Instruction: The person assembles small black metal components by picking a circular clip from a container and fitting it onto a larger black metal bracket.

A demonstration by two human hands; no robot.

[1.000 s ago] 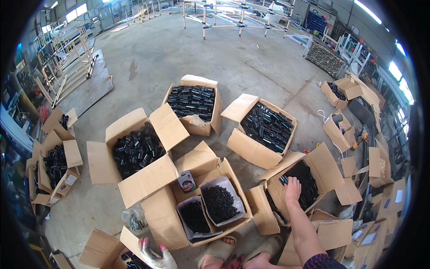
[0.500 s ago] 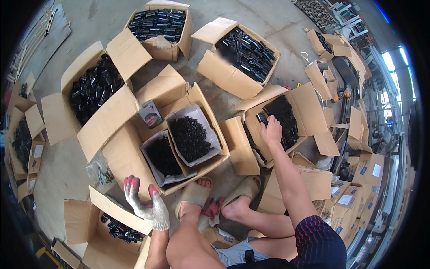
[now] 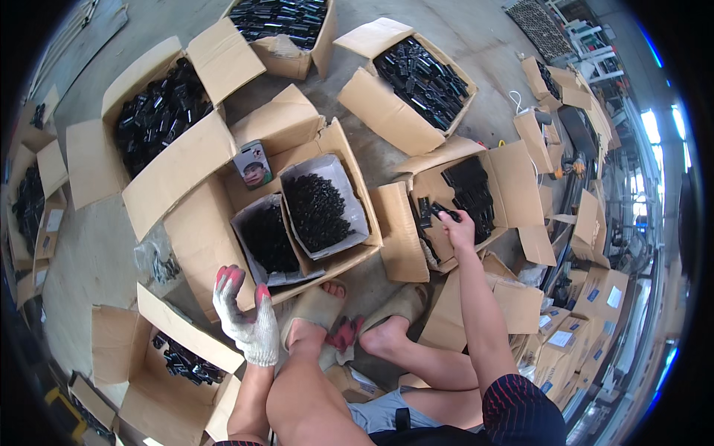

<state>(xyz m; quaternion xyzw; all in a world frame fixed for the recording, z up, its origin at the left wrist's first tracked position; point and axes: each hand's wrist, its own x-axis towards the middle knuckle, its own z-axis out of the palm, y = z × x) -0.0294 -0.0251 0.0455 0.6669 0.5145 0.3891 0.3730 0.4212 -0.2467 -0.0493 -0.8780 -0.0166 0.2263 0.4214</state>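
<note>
Head view: since a second earlier, I saw the bare right hand (image 3: 460, 229) shift off the packed black rows (image 3: 468, 189) in the open brown cardboard box (image 3: 511, 178), its fingertips pinching a small black oblong piece (image 3: 442, 209), apparently separated from them. White-knit-gloved left hand (image 3: 249, 321) hung half-curled, seemingly empty.

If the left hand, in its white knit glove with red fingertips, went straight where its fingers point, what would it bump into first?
Probably the broad brown cardboard flap ahead of the left hand, though its height is unclear, so it might pass above.
</note>
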